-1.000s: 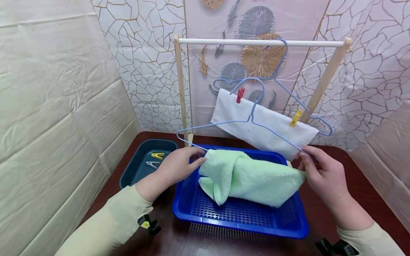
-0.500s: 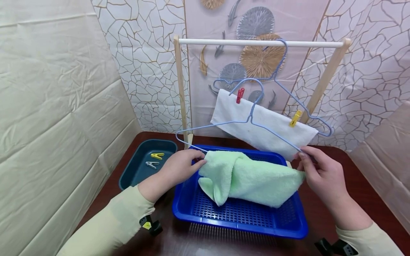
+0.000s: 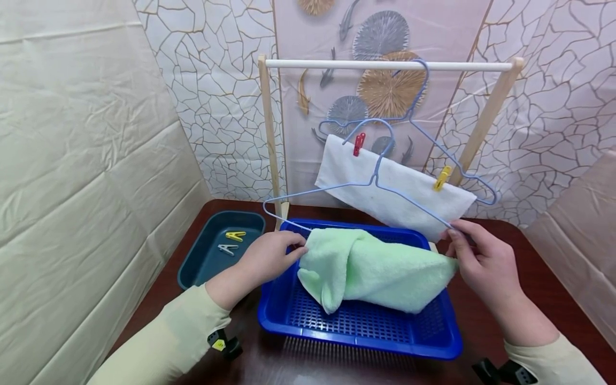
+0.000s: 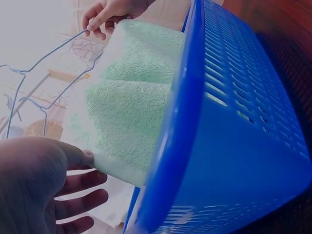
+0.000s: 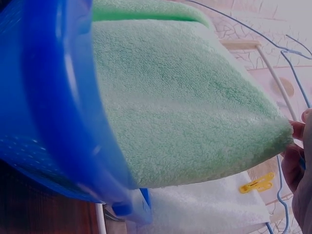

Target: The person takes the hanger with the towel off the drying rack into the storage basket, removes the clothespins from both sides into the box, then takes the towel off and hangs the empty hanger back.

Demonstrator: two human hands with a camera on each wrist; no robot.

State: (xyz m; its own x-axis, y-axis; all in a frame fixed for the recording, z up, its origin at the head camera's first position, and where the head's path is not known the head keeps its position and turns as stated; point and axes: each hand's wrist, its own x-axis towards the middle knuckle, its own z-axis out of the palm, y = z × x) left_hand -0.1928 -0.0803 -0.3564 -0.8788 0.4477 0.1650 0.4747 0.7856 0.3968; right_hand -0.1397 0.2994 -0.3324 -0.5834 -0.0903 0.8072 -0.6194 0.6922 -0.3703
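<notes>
A light green towel [image 3: 385, 270] is draped over a blue wire hanger [image 3: 332, 186], above a blue basket [image 3: 356, 339]. My left hand [image 3: 271, 254] pinches the towel's upper left corner between thumb and index finger; the left wrist view shows its other fingers spread apart. With my right hand [image 3: 488, 262] I grip the hanger's right end together with the towel's right corner. The hanger's hook points up, apart from the rod. Its lower bar is mostly hidden by the towel. A fold hangs down at the towel's left side.
A wooden rack with a white rod [image 3: 346, 64] stands behind. From it hangs another blue hanger [image 3: 435, 141] with a white cloth [image 3: 380, 187], held by red [image 3: 359, 144] and yellow [image 3: 441, 178] clothespins. A dark teal tray [image 3: 190, 267] at left holds yellow [image 3: 236, 236] and grey [image 3: 228, 249] clothespins.
My left hand has moved slightly down with the towel's left corner, and more of the hanger's lower left wire shows above it. The right hand and hanger stay nearly still.
</notes>
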